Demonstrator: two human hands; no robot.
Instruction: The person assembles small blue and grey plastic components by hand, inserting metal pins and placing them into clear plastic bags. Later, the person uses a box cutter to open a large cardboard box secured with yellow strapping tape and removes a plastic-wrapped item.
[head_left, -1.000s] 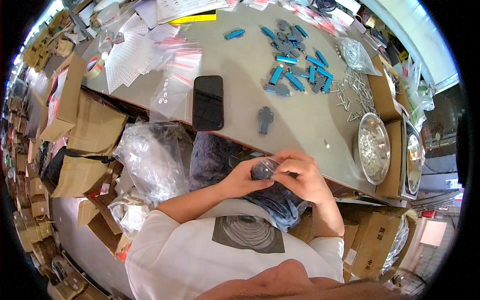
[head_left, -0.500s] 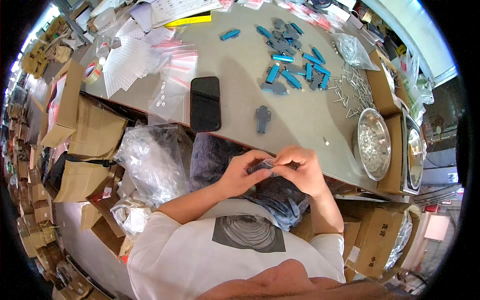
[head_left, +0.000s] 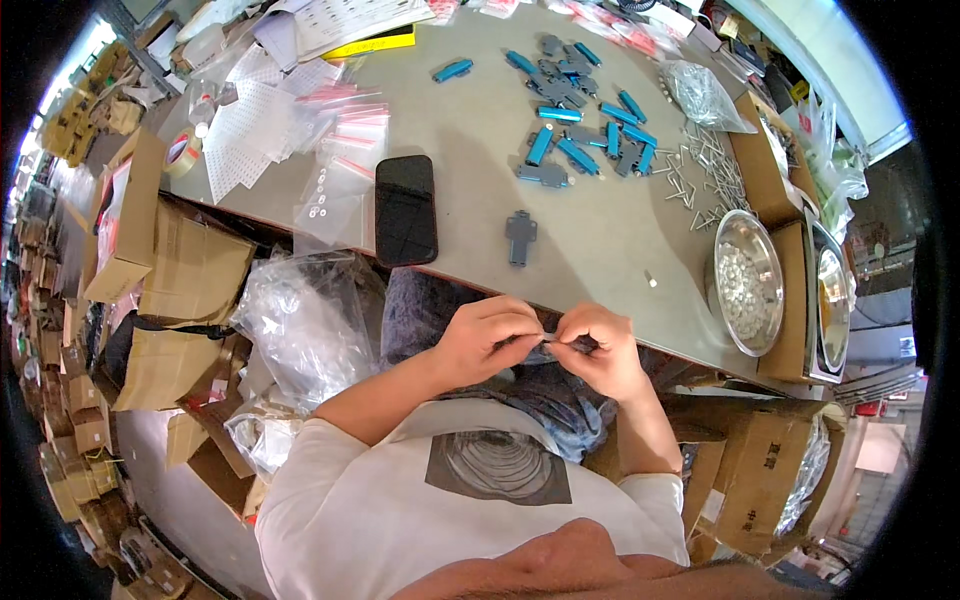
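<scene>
Just off the table's near edge, my left hand [head_left: 490, 338] and my right hand [head_left: 600, 348] meet fingertip to fingertip. Both are closed in a pinch on a small piece of clear plastic [head_left: 547, 340], nearly hidden by the fingers. Beyond them on the table lies a flat grey cross-shaped part [head_left: 519, 238]. To its left is a black phone [head_left: 406, 212]. A small whitish piece [head_left: 651, 279] lies to the right of my hands. Farther back, several blue cylinder parts [head_left: 578, 156] and grey parts [head_left: 544, 176] lie in a loose heap.
Metal pins [head_left: 705, 172] lie scattered near a steel bowl [head_left: 776, 290] of small white pieces at the right. Clear zip bags [head_left: 343, 180] and printed sheets [head_left: 245, 135] cover the left. Cardboard boxes [head_left: 130, 215] flank the table. A clear plastic bag [head_left: 300, 310] hangs lower left.
My fingers have drawn tighter together, so less of the clear plastic shows between them. My left hand has turned so its knuckles face up more. The parts on the table keep their places.
</scene>
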